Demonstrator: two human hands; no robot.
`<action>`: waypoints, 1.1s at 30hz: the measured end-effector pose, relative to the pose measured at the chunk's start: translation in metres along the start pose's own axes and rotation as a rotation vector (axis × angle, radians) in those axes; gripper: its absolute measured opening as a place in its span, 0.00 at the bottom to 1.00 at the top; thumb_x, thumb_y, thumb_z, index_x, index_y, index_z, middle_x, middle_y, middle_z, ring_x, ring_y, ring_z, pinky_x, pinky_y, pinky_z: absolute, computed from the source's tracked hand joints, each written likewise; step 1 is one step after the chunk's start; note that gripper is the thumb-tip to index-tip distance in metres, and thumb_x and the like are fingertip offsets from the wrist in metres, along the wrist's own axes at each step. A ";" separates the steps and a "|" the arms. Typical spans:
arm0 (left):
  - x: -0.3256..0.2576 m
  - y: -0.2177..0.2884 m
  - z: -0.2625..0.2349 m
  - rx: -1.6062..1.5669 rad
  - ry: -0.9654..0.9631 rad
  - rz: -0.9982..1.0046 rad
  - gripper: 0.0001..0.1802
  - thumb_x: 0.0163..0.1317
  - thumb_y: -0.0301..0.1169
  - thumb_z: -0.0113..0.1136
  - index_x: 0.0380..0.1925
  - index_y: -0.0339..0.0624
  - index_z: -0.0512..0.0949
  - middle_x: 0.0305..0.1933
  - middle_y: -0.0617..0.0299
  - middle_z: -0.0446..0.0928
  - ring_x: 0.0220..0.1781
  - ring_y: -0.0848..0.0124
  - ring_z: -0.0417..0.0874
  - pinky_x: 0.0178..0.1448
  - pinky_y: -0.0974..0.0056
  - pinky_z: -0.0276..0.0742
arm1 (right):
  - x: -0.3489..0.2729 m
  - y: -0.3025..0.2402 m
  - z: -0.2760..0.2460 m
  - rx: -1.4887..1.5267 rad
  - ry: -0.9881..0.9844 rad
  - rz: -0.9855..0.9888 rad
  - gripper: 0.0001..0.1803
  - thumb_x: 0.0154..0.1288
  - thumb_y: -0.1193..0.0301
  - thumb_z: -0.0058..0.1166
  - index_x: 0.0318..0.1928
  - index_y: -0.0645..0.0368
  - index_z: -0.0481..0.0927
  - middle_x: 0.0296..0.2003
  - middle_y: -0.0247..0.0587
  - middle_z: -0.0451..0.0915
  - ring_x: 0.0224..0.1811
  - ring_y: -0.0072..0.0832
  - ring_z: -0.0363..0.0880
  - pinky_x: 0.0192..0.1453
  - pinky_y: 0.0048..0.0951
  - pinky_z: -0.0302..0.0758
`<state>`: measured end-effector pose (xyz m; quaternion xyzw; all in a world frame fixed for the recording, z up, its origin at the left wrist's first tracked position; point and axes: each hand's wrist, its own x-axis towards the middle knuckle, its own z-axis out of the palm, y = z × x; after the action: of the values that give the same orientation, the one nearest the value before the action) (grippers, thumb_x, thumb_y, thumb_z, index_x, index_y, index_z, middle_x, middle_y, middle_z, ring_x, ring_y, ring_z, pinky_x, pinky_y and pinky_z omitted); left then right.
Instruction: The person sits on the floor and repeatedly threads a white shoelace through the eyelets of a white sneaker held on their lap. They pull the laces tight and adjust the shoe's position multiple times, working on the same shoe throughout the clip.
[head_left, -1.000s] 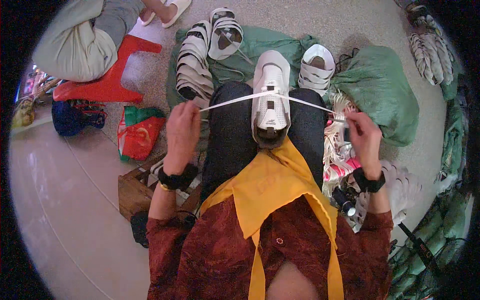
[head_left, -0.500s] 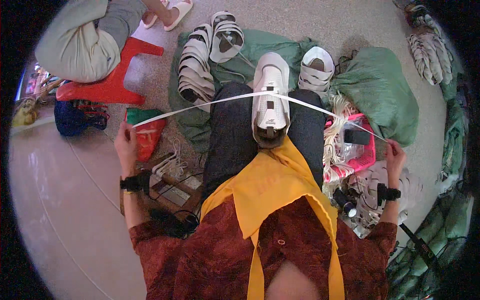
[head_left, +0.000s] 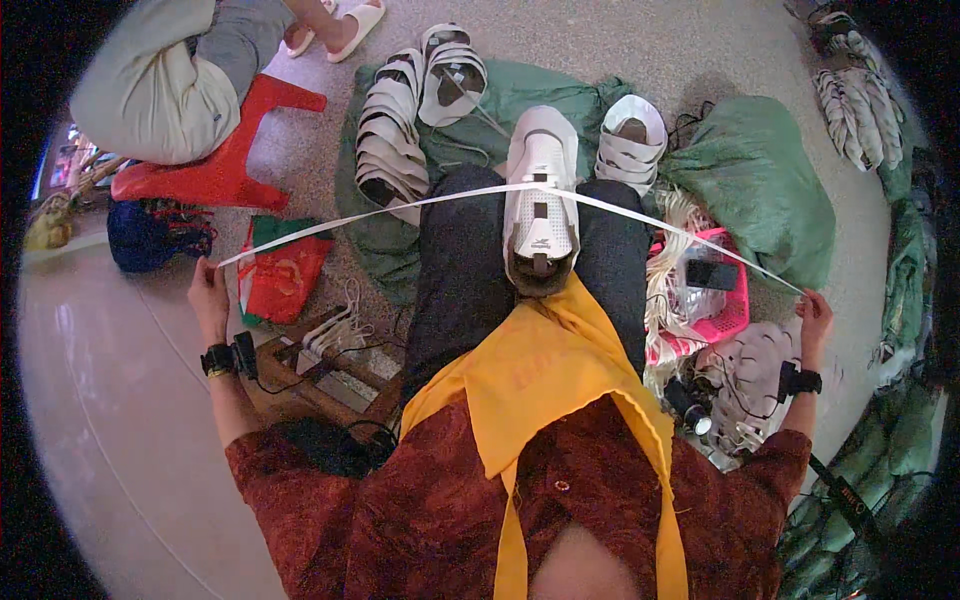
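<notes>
A white shoe upper (head_left: 540, 205) lies lengthwise between my thighs, its heel end toward my yellow apron (head_left: 535, 345). Across it runs a long white shoelace (head_left: 430, 200), threaded at the upper's middle and stretched out to both sides. Far out to the left, my left hand (head_left: 208, 295) pinches one end of the lace. The other end is pinched in the fingertips of my right hand (head_left: 815, 315), out beyond the pink basket (head_left: 735, 318). Both halves of the lace look taut and about equally long.
Stacked white uppers (head_left: 390, 140) and a single stack (head_left: 632, 140) sit on green cloth ahead. The pink basket holds laces and a dark phone-like object (head_left: 712, 275). A green sack (head_left: 765, 190) stands behind it. A person sits on a red stool (head_left: 220, 160) at far left.
Both hands have moved farther outward, the left to the left and the right to the right, drawing out more lace on each side. The shoe upper has stayed in place.
</notes>
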<state>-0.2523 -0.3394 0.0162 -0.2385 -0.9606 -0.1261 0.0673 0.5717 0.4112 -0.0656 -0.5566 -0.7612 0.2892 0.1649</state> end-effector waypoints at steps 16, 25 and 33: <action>0.029 -0.019 0.018 0.058 -0.086 -0.105 0.12 0.66 0.36 0.63 0.38 0.38 0.81 0.34 0.49 0.84 0.37 0.58 0.86 0.44 0.56 0.78 | 0.007 0.009 0.041 -0.083 -0.168 0.154 0.14 0.74 0.64 0.58 0.37 0.64 0.83 0.26 0.35 0.83 0.23 0.21 0.81 0.32 0.25 0.80; 0.068 0.031 -0.026 -0.098 0.223 0.016 0.08 0.65 0.32 0.64 0.39 0.39 0.83 0.34 0.54 0.85 0.35 0.66 0.84 0.42 0.60 0.78 | 0.007 -0.122 0.051 0.808 0.023 0.052 0.10 0.75 0.68 0.57 0.46 0.60 0.86 0.39 0.34 0.85 0.43 0.22 0.82 0.49 0.28 0.77; -0.070 0.271 0.053 -0.827 -1.096 -0.146 0.06 0.68 0.30 0.64 0.32 0.41 0.80 0.30 0.67 0.80 0.31 0.78 0.79 0.37 0.70 0.75 | -0.096 -0.312 0.167 0.675 -0.785 0.218 0.14 0.74 0.70 0.57 0.54 0.64 0.84 0.45 0.37 0.87 0.41 0.22 0.84 0.46 0.25 0.83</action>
<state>-0.0656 -0.1242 0.0092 -0.2086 -0.7426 -0.3477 -0.5330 0.2726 0.2112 0.0055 -0.3984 -0.5679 0.7203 0.0063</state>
